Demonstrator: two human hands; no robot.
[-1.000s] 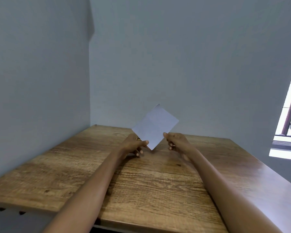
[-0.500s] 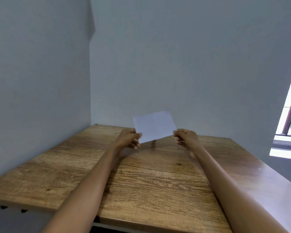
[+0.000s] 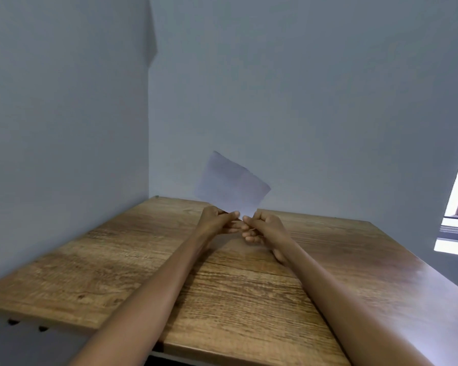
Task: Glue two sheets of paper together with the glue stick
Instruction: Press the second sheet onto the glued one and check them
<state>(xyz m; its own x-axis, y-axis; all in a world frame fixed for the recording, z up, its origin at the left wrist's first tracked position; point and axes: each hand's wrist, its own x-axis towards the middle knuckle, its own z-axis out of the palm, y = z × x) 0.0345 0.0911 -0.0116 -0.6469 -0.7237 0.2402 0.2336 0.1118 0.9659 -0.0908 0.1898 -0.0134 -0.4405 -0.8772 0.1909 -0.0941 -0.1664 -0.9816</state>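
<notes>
- The left hand (image 3: pixel 217 223) and the right hand (image 3: pixel 262 228) meet at the bottom edge of the paper (image 3: pixel 232 184), fingers curled, each pinching that edge; the fingertips of the two hands are just beside each other, almost touching.
- The paper stands up and away from the hands, tilted, its far corner leaning left against the grey wall (image 3: pixel 302 101) behind it. It is blurred, so whether this is one sheet or two pressed together cannot be told.
- It hangs in the air above the far middle of the wooden table (image 3: pixel 236 299), not resting on it.
- No glue stick shows anywhere in view; it may be out of frame or hidden in a hand.
- Judged from this, the sheets are being handled or checked rather than glued on the surface.
- Risks: with both pinches crowded on one edge, the free part can flop or crease; if two sheets are here and the glue is fresh, a sideways pull could slide them out of line or peel them apart.
</notes>
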